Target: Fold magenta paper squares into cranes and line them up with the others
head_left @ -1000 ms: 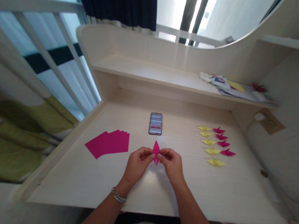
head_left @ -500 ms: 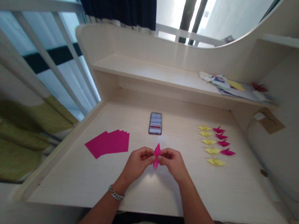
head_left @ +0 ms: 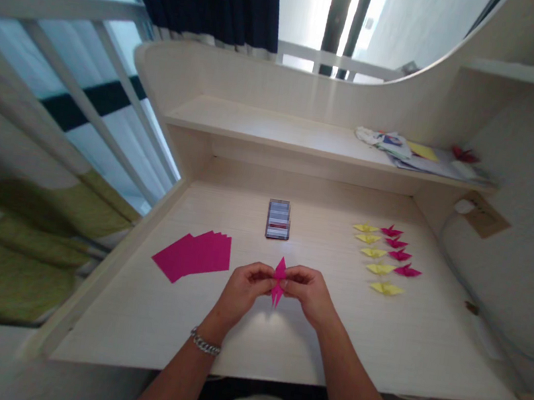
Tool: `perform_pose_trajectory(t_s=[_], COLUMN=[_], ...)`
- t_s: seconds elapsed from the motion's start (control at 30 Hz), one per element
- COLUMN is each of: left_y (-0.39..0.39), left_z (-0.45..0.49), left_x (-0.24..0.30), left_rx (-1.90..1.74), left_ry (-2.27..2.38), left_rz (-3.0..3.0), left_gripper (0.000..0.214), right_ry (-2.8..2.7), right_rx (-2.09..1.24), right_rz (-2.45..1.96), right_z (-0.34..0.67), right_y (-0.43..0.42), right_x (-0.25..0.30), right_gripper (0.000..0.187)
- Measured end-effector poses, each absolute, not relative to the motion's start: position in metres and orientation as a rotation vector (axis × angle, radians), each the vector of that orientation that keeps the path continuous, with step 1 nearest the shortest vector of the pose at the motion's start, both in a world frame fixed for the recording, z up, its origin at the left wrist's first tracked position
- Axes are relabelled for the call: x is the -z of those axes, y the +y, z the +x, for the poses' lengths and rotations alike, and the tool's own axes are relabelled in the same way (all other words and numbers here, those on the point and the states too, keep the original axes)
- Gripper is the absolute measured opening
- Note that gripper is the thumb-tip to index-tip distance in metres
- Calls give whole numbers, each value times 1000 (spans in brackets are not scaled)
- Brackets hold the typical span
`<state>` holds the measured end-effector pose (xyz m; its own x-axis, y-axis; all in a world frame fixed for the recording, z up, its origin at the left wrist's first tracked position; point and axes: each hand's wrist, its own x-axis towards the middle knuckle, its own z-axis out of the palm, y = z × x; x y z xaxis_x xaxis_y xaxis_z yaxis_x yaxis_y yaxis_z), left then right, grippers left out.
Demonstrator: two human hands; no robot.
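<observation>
Between my two hands is a folded pink origami paper (head_left: 281,267), a narrow diamond with its split points toward me. My left hand (head_left: 247,291) pinches its left edge between thumb and fingers. On the opposite edge my right hand (head_left: 309,294) has the same pinch. The fingertips cover the middle of the paper. To the left lies a fanned stack of pink paper sheets (head_left: 195,256). Over on the right, yellow paper cranes (head_left: 380,269) and pink paper cranes (head_left: 407,270) stand in two columns.
A phone (head_left: 279,220) with a lit screen lies beyond my hands on the desk (head_left: 128,320). The raised shelf (head_left: 268,128) behind holds papers (head_left: 424,158) at its right end. A cable (head_left: 465,283) runs along the right wall.
Both hands still pinch the folded paper, which has shifted very slightly toward me. Its split lower points show a little more. The cranes, sheets and phone stay in place.
</observation>
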<state>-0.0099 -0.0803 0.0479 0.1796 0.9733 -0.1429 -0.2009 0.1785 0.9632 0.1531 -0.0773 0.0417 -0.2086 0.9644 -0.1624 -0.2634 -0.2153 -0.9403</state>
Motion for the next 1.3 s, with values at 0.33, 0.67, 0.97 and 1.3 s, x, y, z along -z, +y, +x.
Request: perform_pose_trajectory(t_s=[0.33, 0.67, 0.97, 1.3], left_y=[-79, -81, -78, -81], left_z=[-10, -9, -8, 0], left_x=[-45, -46, -34, -34], left_rx=[-1107, -1086, -1107, -1210], left_ry=[1014, 1011, 1059, 1086], left_rz=[1082, 1127, 1149, 1160], left_gripper=[7, 13, 21, 20], right_ry=[-1046, -1126, -1089, -1038], right_rx=[-1621, -1485, -1455, -1283], right_rz=[-1014, -1085, -1100, -1165], right_z=[156, 153, 150, 143], right_y=[-77, -76, -76, -77], right_x=[-45, -52, -47, -42], right_gripper=[16, 14, 18, 28])
